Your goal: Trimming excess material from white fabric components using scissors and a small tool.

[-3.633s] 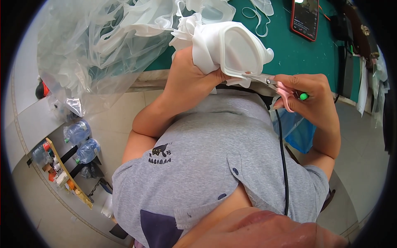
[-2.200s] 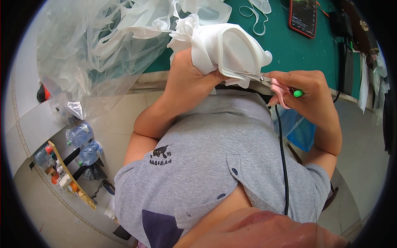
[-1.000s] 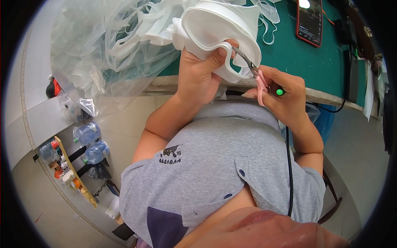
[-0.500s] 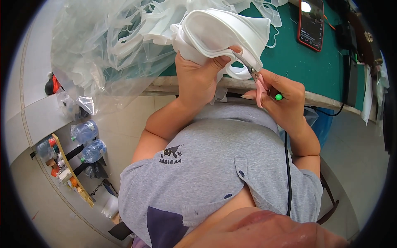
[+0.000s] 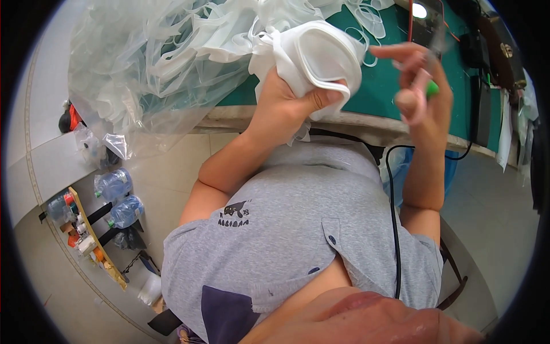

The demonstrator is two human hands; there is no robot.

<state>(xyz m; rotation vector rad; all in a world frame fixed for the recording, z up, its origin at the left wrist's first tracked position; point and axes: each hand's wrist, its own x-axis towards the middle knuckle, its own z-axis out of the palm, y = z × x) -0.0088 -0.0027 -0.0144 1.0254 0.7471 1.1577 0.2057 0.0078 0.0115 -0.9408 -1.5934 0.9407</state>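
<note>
My left hand grips a white moulded-cup bra just above the table's near edge, thumb pressed on the cup's rim. One rounded cup faces up; the fingers behind the fabric are hidden. Off to the right, apart from the bra, my right hand is raised and blurred. Pink-handled scissors are held in it, their blades smeared by motion and pointing away toward the phone. A small bright green tip shows beside the handles; what it belongs to is hidden.
A heap of white straps and fabric lies in a clear plastic bag at the far left of the green tabletop. A red-edged phone lies at the far right. A black cable hangs before my body.
My right hand has pulled the scissors away from the bra, up and to the right. The left hand has turned the bra and brought it slightly lower.
</note>
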